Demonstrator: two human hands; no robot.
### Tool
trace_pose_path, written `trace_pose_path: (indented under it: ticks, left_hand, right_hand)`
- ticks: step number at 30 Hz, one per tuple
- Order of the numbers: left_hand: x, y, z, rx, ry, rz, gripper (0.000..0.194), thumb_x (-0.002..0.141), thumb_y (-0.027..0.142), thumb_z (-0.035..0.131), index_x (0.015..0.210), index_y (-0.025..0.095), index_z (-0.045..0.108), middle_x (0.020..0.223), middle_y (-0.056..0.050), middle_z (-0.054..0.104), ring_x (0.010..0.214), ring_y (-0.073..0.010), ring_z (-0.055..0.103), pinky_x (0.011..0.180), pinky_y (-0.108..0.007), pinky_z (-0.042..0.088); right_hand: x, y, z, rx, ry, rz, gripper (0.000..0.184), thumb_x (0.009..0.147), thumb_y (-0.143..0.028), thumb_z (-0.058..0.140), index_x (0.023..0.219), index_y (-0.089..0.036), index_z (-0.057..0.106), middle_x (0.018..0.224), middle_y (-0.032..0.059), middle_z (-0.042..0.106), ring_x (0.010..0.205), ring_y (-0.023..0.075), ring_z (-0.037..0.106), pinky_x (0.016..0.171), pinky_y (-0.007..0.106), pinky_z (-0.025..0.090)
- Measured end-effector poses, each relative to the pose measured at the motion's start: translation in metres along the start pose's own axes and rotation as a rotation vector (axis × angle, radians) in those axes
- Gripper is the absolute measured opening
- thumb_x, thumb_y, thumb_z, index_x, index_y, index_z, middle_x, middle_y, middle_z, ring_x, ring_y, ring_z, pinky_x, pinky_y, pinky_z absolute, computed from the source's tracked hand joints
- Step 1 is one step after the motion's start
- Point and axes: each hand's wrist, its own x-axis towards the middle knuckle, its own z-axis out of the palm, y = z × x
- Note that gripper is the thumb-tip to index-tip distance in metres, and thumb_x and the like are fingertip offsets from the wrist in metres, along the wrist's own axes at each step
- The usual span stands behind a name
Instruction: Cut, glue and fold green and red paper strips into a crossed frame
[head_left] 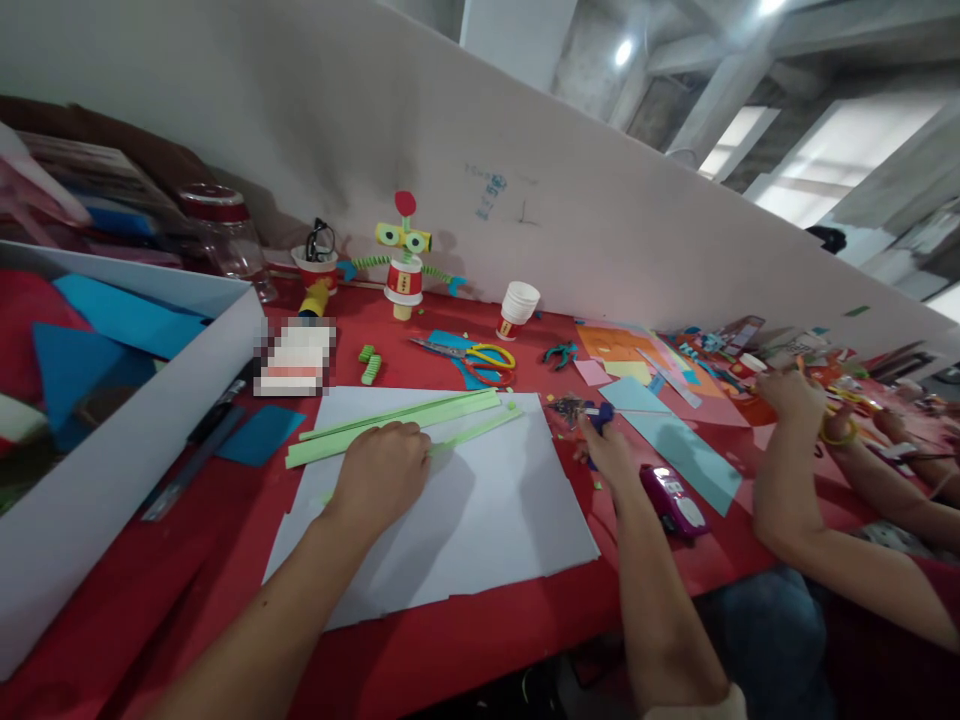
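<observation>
My left hand [386,465] is closed, pressed on the white paper sheet [480,540]. A thin light-green paper strip [484,425] runs out from its fingers to the right. Wider green paper strips [322,450] lie just beyond the knuckles. Off the sheet's right edge, my right hand [606,450] is closed around a dark blue glue gun [598,412], with the nozzle toward the left. Part of the gun's handle is hidden by the fingers. A purple stapler-like device [675,503] lies beside my right forearm.
Behind the sheet are scissors [487,358], pliers [560,354], stacked paper cups [517,308] and a paper-cup figure [405,280]. An open white box [150,420] stands left. Coloured paper [675,435] spreads rightward, toward another person's arm [787,480]. A white partition [585,210] rises behind.
</observation>
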Motion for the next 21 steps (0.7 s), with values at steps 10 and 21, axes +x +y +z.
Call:
trace_pose_path:
  ticks: [10,21]
  left_hand:
    - [0.005,-0.003,-0.003,-0.287,0.106,-0.138,0.023,0.082,0.017,0.041,0.079,0.017,0.064,0.085,-0.007,0.068,0.078,-0.0207,0.062,0.069,-0.031,0.043]
    - [0.008,-0.012,-0.010,-0.808,0.108,-0.062,0.017,0.084,0.025,0.044,0.080,0.019,0.059,0.077,-0.002,0.066,0.068,-0.0158,0.057,0.062,-0.026,0.043]
  right_hand:
    - [-0.037,-0.045,0.016,0.104,0.139,-0.201,0.033,0.081,-0.033,0.054,0.106,-0.012,0.058,0.117,0.0214,0.057,0.112,0.0323,0.052,0.091,0.046,0.040]
    - [-0.062,-0.122,0.083,1.191,-0.437,-0.079,0.029,0.057,-0.040,0.079,0.073,-0.016,0.072,0.073,0.0038,0.069,0.068,0.0152,0.059,0.066,0.029,0.047]
